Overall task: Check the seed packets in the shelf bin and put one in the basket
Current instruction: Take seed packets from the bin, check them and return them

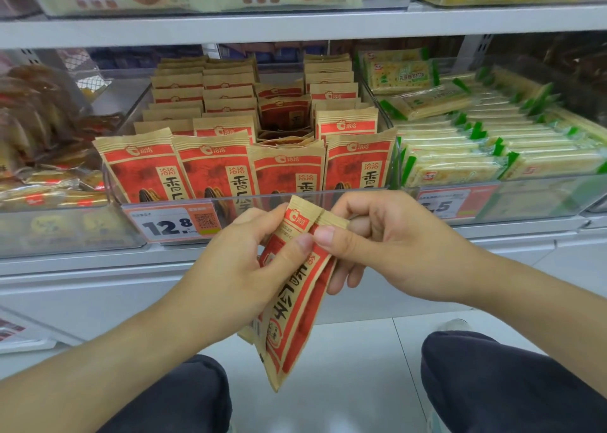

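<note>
One seed packet [297,294] out of shelf bin [249,199], frame centre, pinched by left hand [243,265] and right hand [377,245]. Check apparently underway. Basket not visible; drop-off pending.

Seed packet [295,288], centre of frame: kraft-look brown paper with matt red print, creased along its length; held between both hands [230,268].

Packets in the shelf bin [213,199], centre: same matt brown paper finish with red panels. Bin wall is clear, smooth plastic with a glossy rim.

Cracker packs [460,156], right of frame: clear, glossy film with green sealed ends.

Price tag [174,224], lower left of the bin: smooth printed card behind a glossy cover.

Shelf [98,261]: smooth, painted, pale grey, looks like metal.

Floor [345,367], bottom centre: pale smooth tiles, slightly glossy.

Trousers [509,383], bottom right: dark matt cloth.
</note>
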Action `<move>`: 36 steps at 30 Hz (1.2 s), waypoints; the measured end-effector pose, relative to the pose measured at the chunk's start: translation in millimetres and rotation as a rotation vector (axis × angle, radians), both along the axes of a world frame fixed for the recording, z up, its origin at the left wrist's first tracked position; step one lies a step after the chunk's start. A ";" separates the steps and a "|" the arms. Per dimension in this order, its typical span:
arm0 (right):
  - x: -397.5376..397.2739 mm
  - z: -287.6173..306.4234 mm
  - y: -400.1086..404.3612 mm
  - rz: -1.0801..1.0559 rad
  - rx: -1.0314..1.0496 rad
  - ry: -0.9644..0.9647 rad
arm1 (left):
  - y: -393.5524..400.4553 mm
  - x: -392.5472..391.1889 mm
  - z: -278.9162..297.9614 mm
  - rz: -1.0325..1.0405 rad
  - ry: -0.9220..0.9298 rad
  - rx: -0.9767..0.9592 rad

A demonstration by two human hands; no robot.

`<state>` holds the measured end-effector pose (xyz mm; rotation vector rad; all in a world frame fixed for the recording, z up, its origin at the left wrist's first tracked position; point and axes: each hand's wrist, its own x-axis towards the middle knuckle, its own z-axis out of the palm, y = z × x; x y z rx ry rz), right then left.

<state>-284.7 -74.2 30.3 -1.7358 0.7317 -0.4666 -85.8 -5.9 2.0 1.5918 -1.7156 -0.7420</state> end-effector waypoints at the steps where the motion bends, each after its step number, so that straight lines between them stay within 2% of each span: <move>1: -0.1 0.2 0.2 0.002 0.002 -0.005 | 0.0 -1.1 1.1 -0.001 0.001 -0.001; 12: -1.1 4.3 -1.5 -0.045 0.033 -0.012 | 0.4 -5.7 2.7 -0.016 0.068 0.073; 19: -11.0 14.0 -15.4 -0.339 -0.020 0.004 | 6.0 -8.7 6.9 -0.218 0.276 0.197; 23: -13.0 14.7 -17.6 -0.468 0.033 -0.084 | 7.2 -7.5 4.4 -0.263 0.205 0.169; 28: -13.0 18.3 -10.2 -0.343 0.097 -0.119 | 7.8 -7.7 3.9 -0.263 0.225 0.176; 31: -16.1 19.2 -7.5 -0.242 0.029 -0.096 | 6.8 -6.7 3.9 -0.262 0.193 0.152; 36: -17.6 17.7 -7.8 -0.208 -0.037 -0.107 | 5.6 -5.3 0.8 -0.243 0.152 0.155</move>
